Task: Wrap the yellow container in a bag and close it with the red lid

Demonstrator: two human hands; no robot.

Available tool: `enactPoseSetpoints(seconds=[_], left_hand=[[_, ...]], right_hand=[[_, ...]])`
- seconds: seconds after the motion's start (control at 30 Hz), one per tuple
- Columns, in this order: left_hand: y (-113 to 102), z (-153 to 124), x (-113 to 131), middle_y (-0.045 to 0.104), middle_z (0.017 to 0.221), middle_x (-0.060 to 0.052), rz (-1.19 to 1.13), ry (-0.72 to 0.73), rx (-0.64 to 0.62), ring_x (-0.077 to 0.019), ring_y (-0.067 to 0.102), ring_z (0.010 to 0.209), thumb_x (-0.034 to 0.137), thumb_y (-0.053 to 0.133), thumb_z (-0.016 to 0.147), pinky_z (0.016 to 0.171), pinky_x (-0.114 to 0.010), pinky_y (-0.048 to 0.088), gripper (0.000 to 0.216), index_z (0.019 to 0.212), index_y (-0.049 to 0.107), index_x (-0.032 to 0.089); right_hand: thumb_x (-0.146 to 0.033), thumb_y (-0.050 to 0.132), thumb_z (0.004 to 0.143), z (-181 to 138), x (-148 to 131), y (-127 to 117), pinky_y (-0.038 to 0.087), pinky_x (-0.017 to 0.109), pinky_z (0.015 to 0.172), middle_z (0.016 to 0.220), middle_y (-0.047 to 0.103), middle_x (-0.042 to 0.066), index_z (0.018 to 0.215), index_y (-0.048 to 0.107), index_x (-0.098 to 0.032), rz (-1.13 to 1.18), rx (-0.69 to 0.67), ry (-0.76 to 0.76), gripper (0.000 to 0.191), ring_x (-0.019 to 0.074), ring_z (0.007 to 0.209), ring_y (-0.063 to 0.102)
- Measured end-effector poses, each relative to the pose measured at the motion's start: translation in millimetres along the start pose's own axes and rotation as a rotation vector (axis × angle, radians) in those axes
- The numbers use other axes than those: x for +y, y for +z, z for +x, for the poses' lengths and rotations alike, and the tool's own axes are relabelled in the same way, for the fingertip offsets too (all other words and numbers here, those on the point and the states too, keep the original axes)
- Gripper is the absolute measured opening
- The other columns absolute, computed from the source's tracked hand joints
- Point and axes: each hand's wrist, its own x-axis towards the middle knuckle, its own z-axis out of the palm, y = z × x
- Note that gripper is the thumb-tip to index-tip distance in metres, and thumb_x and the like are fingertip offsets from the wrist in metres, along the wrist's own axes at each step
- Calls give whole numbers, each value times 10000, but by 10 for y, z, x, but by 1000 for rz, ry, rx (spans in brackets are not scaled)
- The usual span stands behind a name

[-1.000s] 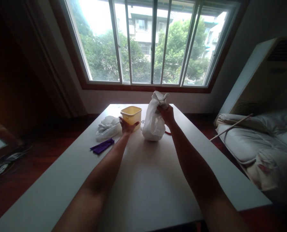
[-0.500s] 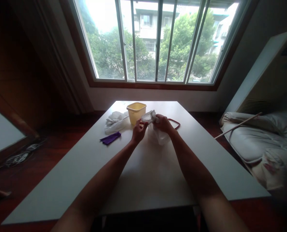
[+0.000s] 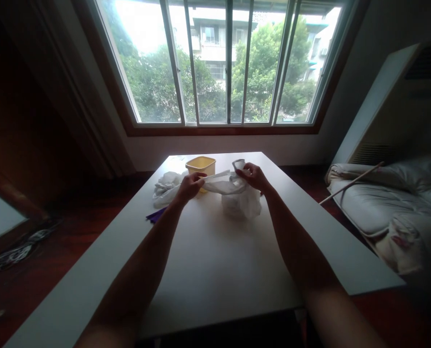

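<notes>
Tying off white plastic bag [image 3: 241,203] on surface [image 3: 215,261].
Left hand [image 3: 188,186] and right hand [image 3: 252,176] each pinch a handle, stretched apart; crossing them likely comes next.

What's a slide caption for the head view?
Both hands, left and right, pull a white plastic bag taut beside a yellow tub.
</notes>
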Motion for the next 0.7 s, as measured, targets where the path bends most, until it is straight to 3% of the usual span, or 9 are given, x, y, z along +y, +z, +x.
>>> enactPoseSetpoints(seconds=[0.23,0.43,0.57,0.7], left_hand=[[-333,14,65,722,801,-44,191,-20,52,-188,616,726,309,546,726,677,-267,463,331,919,763,149],[-567,-53,179,756,921,-87,553,-77,143,-250,664,872,301,524,774,760,-306,478,313,932,769,188],[-629,-93,248,758,1049,-106,702,-112,142,-289,677,979,319,530,816,822,-340,495,335,1038,758,213],[-616,-102,264,757,1074,-105,721,-106,158,-294,686,1001,351,537,851,860,-358,504,341,1094,738,219]], right_hand=[[-459,638,803,55,81,-158,484,306,640,778,710,67,903,678,-170,24,154,100,308,205,686,645],[-426,582,814,133,251,-337,506,308,649,774,704,70,809,682,-165,66,391,118,280,195,688,634],[-308,508,813,146,296,-360,504,280,612,699,656,22,816,661,-167,101,471,159,208,164,644,603],[-254,470,814,135,166,-374,467,267,535,620,590,-2,833,633,-173,164,485,234,183,148,536,547]])
